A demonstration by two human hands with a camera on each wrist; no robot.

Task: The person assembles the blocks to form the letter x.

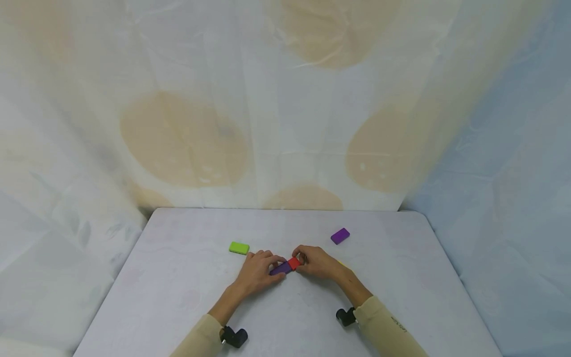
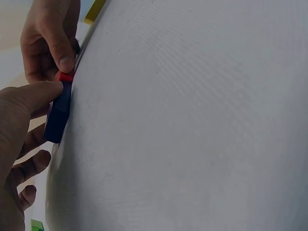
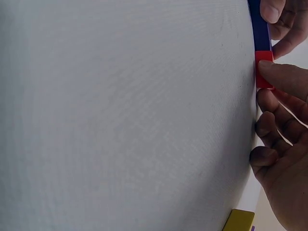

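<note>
White sheeting (image 1: 285,99) with big tan circles hangs all around your workspace, and it's by far the biggest thing in view. Below it sits the pale grey table (image 1: 178,297), rounded corners at the far edge.

Your two arms come in from the bottom in beige sleeves (image 1: 383,322), each with a small black camera strapped at the wrist. Your left hand (image 1: 256,272) and right hand (image 1: 317,262) meet near the middle of the table, knuckles up, fingers curled in.

Left hand pinches the dark purple block (image 1: 281,268), thumb on one side and fingers on the other. Right hand does the same on the red block (image 1: 294,263), thumb pressed on its near face. Both blocks lie flat on the table and touch end to end, so you've got them butted together between your hands.

Smaller stuff: a green block (image 1: 239,248) lies just left of your left hand, a lighter purple block (image 1: 340,236) sits further back to the right, and a yellow block (image 3: 238,221) pokes out from behind your right wrist.
</note>
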